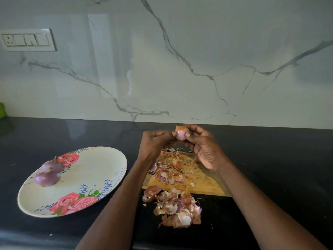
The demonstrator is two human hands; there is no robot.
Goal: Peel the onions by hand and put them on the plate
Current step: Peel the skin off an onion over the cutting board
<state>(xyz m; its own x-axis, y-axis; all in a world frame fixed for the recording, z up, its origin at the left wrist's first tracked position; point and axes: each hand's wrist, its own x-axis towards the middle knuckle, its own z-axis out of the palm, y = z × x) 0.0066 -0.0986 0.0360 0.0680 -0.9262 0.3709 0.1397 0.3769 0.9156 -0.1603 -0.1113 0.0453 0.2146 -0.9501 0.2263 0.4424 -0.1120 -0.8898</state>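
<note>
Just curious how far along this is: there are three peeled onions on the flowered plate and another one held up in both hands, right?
Not quite. The head view shows two peeled onions on the flowered plate, not three. The rest holds: another onion is held up between the left hand and right hand.

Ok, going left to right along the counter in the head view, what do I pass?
Green object at the edge → floral plate carrying two peeled onions → left hand → onion held in both hands → right hand.
</note>
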